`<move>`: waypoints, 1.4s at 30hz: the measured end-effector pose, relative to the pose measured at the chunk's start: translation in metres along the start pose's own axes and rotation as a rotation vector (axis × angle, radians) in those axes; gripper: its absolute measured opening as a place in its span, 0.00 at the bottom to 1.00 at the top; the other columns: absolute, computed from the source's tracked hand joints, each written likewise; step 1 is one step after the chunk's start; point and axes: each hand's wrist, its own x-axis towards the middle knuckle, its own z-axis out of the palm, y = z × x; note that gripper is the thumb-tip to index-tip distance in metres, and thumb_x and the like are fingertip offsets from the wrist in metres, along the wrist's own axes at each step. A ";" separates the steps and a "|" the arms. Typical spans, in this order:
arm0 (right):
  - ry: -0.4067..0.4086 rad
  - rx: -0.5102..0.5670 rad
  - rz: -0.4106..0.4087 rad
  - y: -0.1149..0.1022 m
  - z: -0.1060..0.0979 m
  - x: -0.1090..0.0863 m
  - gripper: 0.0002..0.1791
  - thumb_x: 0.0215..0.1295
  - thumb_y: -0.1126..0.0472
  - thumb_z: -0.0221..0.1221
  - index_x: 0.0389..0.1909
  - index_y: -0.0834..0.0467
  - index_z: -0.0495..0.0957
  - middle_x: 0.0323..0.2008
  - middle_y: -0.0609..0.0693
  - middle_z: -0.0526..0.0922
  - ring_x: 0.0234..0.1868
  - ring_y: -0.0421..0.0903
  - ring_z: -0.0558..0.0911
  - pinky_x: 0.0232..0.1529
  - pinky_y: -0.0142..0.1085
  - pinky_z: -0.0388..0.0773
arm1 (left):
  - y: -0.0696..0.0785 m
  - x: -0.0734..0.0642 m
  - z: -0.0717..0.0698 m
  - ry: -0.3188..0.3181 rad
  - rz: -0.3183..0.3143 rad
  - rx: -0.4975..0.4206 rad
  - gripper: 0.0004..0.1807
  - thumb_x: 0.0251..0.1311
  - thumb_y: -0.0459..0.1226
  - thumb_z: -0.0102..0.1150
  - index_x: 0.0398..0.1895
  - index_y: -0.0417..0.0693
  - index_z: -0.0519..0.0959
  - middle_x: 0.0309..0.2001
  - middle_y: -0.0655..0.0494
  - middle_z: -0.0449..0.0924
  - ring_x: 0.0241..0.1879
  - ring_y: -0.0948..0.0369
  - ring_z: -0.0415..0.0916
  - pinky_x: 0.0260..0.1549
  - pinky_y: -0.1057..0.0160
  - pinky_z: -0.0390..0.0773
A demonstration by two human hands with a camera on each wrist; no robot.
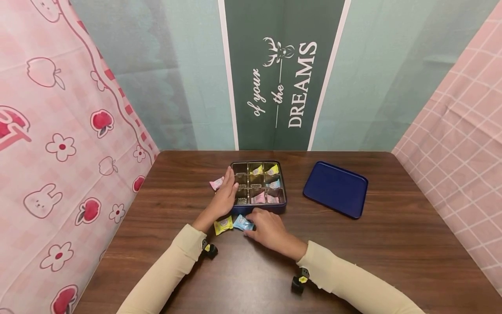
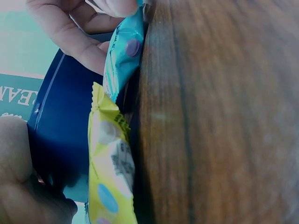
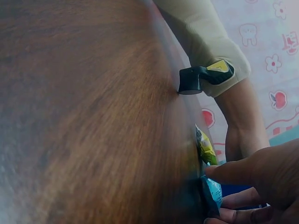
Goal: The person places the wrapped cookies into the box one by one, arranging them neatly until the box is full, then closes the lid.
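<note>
- While the right hand pinches a loose blue packet between thumb and fingers, just before the box, the left hand rests at the box's left side, fingers nearly straight
- Loose yellow packet on the surface, just beside the blue one
- Pink packet left of the box, partly hidden
- Blue lid well apart, right

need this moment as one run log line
right hand: pinches loose blue candy | left hand: at left of divided box | loose yellow candy: on table | blue lid: off box
</note>
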 end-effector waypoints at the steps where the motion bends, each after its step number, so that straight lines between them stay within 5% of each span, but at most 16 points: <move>1: -0.003 -0.003 -0.001 0.000 0.000 0.000 0.23 0.53 0.48 0.77 0.46 0.57 0.89 0.31 0.44 0.80 0.27 0.39 0.77 0.23 0.34 0.70 | 0.000 0.000 0.000 -0.001 -0.002 0.003 0.33 0.83 0.40 0.33 0.79 0.28 0.42 0.81 0.36 0.35 0.78 0.41 0.43 0.72 0.42 0.54; 28: -0.044 0.059 -0.014 0.001 0.003 -0.004 0.21 0.53 0.55 0.77 0.48 0.55 0.86 0.37 0.44 0.78 0.33 0.38 0.75 0.30 0.32 0.75 | -0.001 0.001 0.000 -0.023 -0.025 0.000 0.33 0.83 0.41 0.32 0.79 0.31 0.40 0.81 0.38 0.33 0.79 0.43 0.42 0.72 0.43 0.54; 42: -0.009 0.132 -0.041 0.003 0.005 -0.004 0.18 0.55 0.60 0.76 0.46 0.55 0.84 0.42 0.48 0.88 0.38 0.41 0.83 0.37 0.38 0.81 | 0.000 0.001 0.000 -0.008 -0.006 -0.004 0.32 0.83 0.40 0.33 0.78 0.28 0.42 0.81 0.35 0.35 0.78 0.42 0.42 0.73 0.43 0.54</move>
